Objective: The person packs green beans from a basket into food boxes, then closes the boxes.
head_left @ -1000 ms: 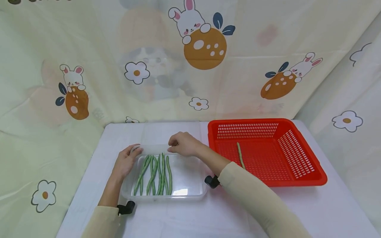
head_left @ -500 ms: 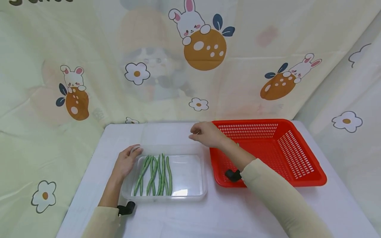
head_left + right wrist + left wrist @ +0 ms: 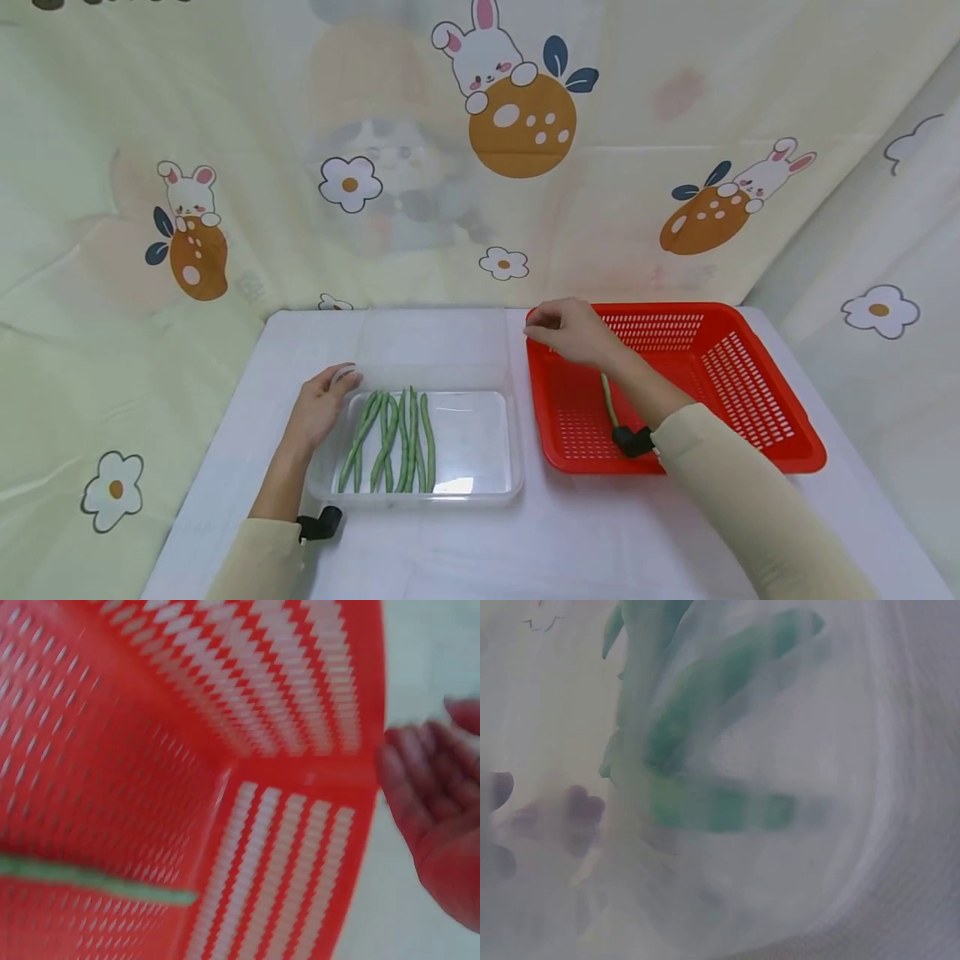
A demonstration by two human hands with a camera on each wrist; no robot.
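Note:
My left hand (image 3: 318,408) grips the back left corner of a clear plastic container (image 3: 474,442), thumb on the inner side of the rim. Several green beans (image 3: 410,442) lie lengthwise in its left half, some crossing each other; through the cloudy wall they show as blurred green shapes in the left wrist view. Over the back left corner of a red plastic basket (image 3: 806,457) is my right hand (image 3: 573,332), fingers loosely bent and holding nothing. A single green bean (image 3: 97,881) lies on the basket floor, partly hidden by my right wrist in the head view.
Both containers stand side by side on a white-covered table (image 3: 450,550), with a narrow gap between them. Behind rises a cream curtain (image 3: 420,283) with printed rabbits and flowers. A black wrist camera (image 3: 633,442) sits on my right wrist, low over the basket.
My right hand has moved right, from the container's back rim to the basket's back left corner. My left hand and the beans in the container have stayed put.

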